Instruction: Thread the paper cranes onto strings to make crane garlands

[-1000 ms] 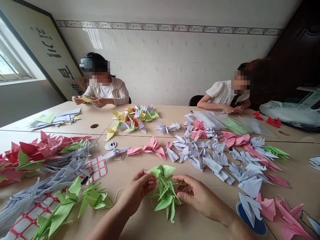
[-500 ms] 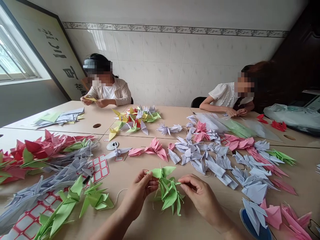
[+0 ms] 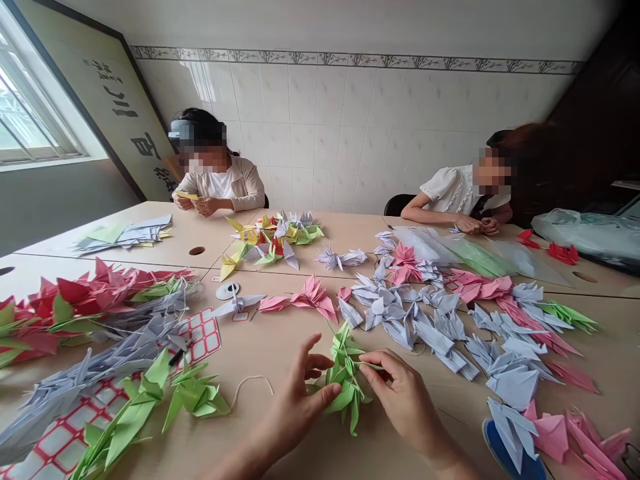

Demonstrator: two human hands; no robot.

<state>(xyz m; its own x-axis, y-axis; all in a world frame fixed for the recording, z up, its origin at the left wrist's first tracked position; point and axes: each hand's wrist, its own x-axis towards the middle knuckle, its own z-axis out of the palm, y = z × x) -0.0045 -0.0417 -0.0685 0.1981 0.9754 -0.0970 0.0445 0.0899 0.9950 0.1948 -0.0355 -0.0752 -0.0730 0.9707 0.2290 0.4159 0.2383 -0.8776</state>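
Observation:
A bunch of green folded paper cranes [image 3: 345, 373] is held low over the table in front of me. At its right side, my right hand [image 3: 400, 387] pinches a thin green tip between thumb and forefinger. My left hand [image 3: 305, 387] is open on the other side, fingers apart, the thumb lying against the green paper. Whether its other fingers touch the bunch I cannot tell. Left of my hands lie another green crane cluster [image 3: 197, 392] with a loose white string [image 3: 250, 380] and a longer green bunch [image 3: 130, 413].
Lavender cranes [image 3: 390, 303] and pink ones [image 3: 313, 297] spread over the middle and right. Red-pink cranes [image 3: 90, 297] pile up at left beside red-bordered label sheets [image 3: 203, 333]. A blue round object [image 3: 510, 447] sits at lower right. Two people sit across the table.
My left hand has let go of the upper green wing and spread its fingers, moving right and lower. My right hand still pinches the bunch, now nearer its middle.

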